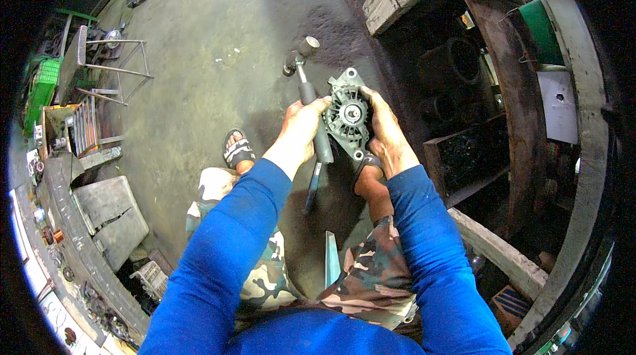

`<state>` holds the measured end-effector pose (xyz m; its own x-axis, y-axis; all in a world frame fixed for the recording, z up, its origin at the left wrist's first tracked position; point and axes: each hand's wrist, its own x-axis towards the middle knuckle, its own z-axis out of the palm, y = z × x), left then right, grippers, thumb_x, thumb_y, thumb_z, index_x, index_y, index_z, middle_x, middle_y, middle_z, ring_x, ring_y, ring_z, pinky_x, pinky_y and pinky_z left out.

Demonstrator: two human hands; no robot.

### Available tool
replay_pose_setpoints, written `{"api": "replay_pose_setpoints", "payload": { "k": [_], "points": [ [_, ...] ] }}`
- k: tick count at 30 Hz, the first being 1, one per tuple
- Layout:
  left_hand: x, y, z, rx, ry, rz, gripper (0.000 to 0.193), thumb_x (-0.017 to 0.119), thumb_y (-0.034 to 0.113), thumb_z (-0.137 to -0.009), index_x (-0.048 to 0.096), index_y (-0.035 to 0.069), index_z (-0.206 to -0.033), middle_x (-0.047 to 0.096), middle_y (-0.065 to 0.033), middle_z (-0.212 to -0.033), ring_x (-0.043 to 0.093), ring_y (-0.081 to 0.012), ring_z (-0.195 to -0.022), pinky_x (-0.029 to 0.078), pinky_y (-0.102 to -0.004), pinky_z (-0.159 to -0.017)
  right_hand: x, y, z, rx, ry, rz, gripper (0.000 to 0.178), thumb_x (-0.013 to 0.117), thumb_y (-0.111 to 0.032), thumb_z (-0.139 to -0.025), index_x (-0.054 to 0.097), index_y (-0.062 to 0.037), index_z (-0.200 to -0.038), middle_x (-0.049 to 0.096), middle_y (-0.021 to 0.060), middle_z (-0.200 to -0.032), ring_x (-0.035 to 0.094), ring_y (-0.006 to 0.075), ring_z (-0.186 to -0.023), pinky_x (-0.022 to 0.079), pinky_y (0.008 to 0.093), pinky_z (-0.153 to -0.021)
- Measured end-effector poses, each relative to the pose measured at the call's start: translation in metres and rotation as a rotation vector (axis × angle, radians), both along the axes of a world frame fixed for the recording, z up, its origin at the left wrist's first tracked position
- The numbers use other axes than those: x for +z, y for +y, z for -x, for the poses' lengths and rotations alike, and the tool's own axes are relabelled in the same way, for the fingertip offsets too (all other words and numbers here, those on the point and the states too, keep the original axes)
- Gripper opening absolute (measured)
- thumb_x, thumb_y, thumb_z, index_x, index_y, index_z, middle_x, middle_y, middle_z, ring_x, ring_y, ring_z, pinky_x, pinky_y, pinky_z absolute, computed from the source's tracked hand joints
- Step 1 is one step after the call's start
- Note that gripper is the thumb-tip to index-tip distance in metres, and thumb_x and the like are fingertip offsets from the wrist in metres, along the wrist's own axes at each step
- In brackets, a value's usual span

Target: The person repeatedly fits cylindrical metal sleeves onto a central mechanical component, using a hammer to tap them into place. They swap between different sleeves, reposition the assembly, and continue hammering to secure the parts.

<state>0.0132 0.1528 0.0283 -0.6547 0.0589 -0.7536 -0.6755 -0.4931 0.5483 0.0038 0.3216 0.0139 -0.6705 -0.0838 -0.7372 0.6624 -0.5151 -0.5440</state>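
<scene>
My left hand [302, 128] is closed round the dark grip of a hammer [307, 93], whose metal head points away from me. Its thumb presses on the left edge of a grey alternator [350, 113], a vented metal housing with mounting lugs and a shaft at its centre. Closed on the housing's right edge is my right hand [384, 126], thumb on top, its other fingers partly hidden beneath. Below the hammer's grip a thin metal rod [314, 186] with a dark lower end slants down; whether it is a separate tool I cannot tell.
My sandalled feet [238, 149] rest on the concrete floor. Leftward stand a metal-legged stool [74, 63], a green crate [41, 90] and a cluttered workbench [86, 249]. Wooden beams [500, 249] and dark shelving line the right. A pale blue strip [332, 259] lies between my legs.
</scene>
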Motion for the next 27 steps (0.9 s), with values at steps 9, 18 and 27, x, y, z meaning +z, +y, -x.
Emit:
{"api": "replay_pose_setpoints", "payload": {
  "k": [9, 18, 27],
  "points": [
    [0.011, -0.003, -0.002, -0.079, 0.152, -0.018, 0.027, 0.07, 0.025, -0.1, 0.065, 0.007, -0.12, 0.073, -0.0066, -0.104, 0.071, -0.02, -0.089, 0.061, -0.0407, -0.074, 0.023, 0.004, -0.005, -0.065, 0.141, -0.034, 0.04, 0.068, -0.035, -0.101, 0.068, -0.0045, -0.126, 0.074, 0.0114, -0.116, 0.073, 0.0232, -0.098, 0.062, 0.0399, -0.09],
    [0.04, -0.01, -0.012, 0.024, 0.201, 0.013, 0.025, 0.073, 0.021, -0.098, 0.064, 0.004, -0.114, 0.069, -0.0062, -0.099, 0.068, -0.018, -0.087, 0.058, -0.0372, -0.078, 0.037, -0.005, -0.005, -0.027, 0.238, -0.023, 0.056, 0.073, -0.03, -0.098, 0.055, -0.0005, -0.142, 0.07, 0.0154, -0.125, 0.069, 0.0239, -0.11, 0.058, 0.0396, -0.096],
    [-0.002, -0.008, -0.014, 0.033, 0.047, 0.305, 0.034, 0.077, 0.032, -0.093, 0.064, 0.008, -0.114, 0.068, -0.0041, -0.097, 0.064, -0.0176, -0.085, 0.052, -0.0373, -0.073, -0.026, -0.013, 0.003, 0.043, 0.104, 0.008, 0.064, 0.071, -0.035, -0.097, 0.052, 0.0002, -0.147, 0.066, 0.0159, -0.134, 0.065, 0.0248, -0.121, 0.054, 0.0403, -0.103]
  ]
}}
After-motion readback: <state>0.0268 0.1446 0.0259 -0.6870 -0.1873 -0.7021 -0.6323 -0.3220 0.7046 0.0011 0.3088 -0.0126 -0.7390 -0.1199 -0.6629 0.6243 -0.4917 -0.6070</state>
